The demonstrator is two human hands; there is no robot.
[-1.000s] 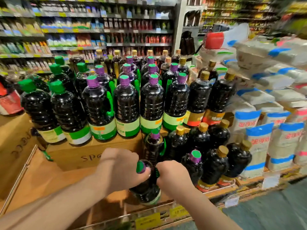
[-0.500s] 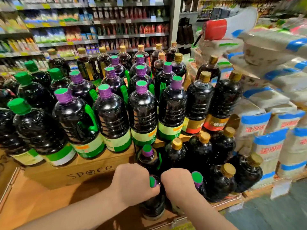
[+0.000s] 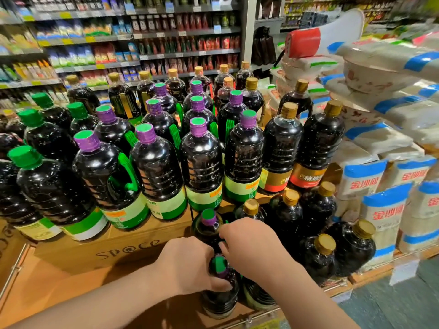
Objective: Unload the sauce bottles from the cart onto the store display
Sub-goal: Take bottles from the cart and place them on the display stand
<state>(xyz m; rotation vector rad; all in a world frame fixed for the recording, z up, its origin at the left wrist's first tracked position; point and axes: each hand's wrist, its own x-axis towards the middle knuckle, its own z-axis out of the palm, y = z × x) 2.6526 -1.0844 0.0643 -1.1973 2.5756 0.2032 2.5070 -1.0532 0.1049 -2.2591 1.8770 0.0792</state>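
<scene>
Supermarket shelves behind, the left hand [image 3: 187, 264] grips a purple-capped bottle [image 3: 221, 286] being seated on the display's low front shelf [image 3: 99, 290] while the right hand [image 3: 251, 248], curled, steadies its neighbour; next, I'd judge, let go.

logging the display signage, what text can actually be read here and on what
"SP@CE": printed on the front of the cardboard box under the purple-capped bottles.
"金沙河": red characters on the white and blue bags at right.
"精选": on the red and gold label of a gold-capped bottle; the rest is cut off.
Green bottle labels, shelf price tags and aisle packets: too small or blurred to read.
</scene>
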